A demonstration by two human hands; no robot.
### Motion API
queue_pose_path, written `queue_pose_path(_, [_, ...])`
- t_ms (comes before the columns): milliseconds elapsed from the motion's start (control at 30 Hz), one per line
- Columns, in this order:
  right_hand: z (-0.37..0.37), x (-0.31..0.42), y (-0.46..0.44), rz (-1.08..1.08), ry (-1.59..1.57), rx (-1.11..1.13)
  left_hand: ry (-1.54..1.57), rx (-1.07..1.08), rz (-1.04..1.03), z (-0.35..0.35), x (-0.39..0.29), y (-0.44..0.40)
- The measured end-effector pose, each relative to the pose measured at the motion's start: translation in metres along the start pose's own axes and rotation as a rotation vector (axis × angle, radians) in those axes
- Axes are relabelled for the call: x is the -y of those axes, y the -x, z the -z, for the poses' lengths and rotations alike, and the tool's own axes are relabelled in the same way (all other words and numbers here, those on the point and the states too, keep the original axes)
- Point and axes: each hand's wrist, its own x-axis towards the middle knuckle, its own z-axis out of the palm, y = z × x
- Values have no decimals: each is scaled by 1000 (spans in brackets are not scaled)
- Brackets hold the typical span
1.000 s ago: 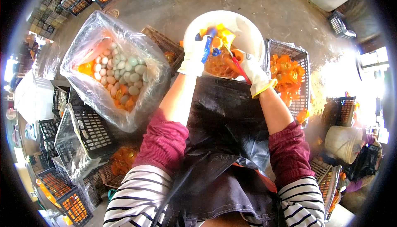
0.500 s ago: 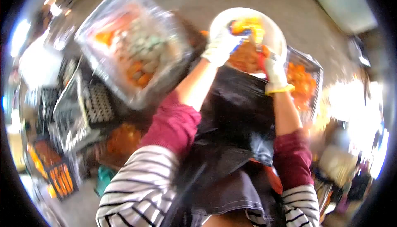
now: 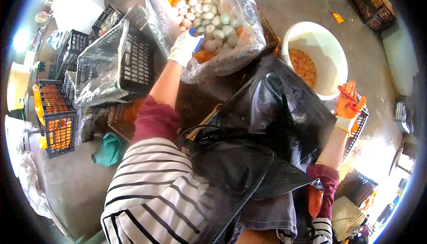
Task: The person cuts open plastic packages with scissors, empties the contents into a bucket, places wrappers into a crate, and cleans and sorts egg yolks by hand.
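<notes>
My left hand (image 3: 187, 47), in a white glove with blue fingertips, reaches over the near edge of a plastic-lined crate (image 3: 160, 24) of pale eggs (image 3: 207, 10). Its fingers are partly hidden, so what they touch is unclear. My right hand (image 3: 348, 104), palm up in an orange-palmed glove, holds a thin red tool (image 3: 348, 94) across the palm. It is beside the white bucket (image 3: 336, 57), which has orange-brown contents (image 3: 303, 65) at its bottom. Part of a crate shows beneath my right hand.
Plastic-lined black crate (image 3: 137, 59) stands at left, near a crate with orange contents (image 3: 60, 130). A green object (image 3: 108, 150) lies on the floor. An orange scrap (image 3: 338, 18) lies beyond the bucket. More crates are at upper right (image 3: 373, 5).
My left hand has moved from the bucket to the egg crate. My right hand has left the bucket's opening and turned palm up, keeping the red tool. The view has swung left.
</notes>
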Motion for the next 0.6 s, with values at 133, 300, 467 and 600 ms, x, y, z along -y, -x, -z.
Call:
queue_pose_path(133, [-22,-12,-11,-130,183,220,-189,-120,-397,-11,-30,11])
queue_pose_path(300, [-58,-36,-7,-239,144,327,-358,103,-426,-89,-72,-34])
queue_pose_path(467, [-67,-40,5,-207,396,71,-663,161,-523,-126,-79,-59])
queue_pose_path(600, [-62,-40,8,-131,659,-149,-854,139,-709,-93,-38,-53])
